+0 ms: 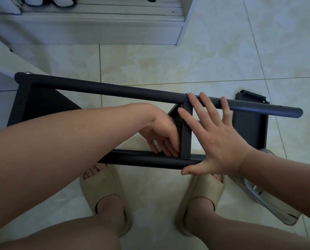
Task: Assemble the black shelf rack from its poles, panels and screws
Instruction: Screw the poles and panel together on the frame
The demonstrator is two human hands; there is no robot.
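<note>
The partly built black rack lies on its side on the tiled floor. Its far pole (103, 89) runs from upper left to right; its near pole (143, 159) lies just beyond my feet. A black panel (40, 103) is fixed at the left end and a middle panel (186, 130) stands between the poles. My left hand (161, 136) reaches down beside the middle panel, fingertips at its joint with the near pole; whether they pinch a screw is hidden. My right hand (212, 136) lies flat with spread fingers across the middle panel and both poles. A loose black panel (249, 127) lies behind on the right.
My feet in beige slippers (103, 197) stand just in front of the rack. A shiny metal object (269, 201) lies on the floor at right. A white cabinet base (89, 27) runs along the back, and a pale piece of furniture (4, 58) edges in at left.
</note>
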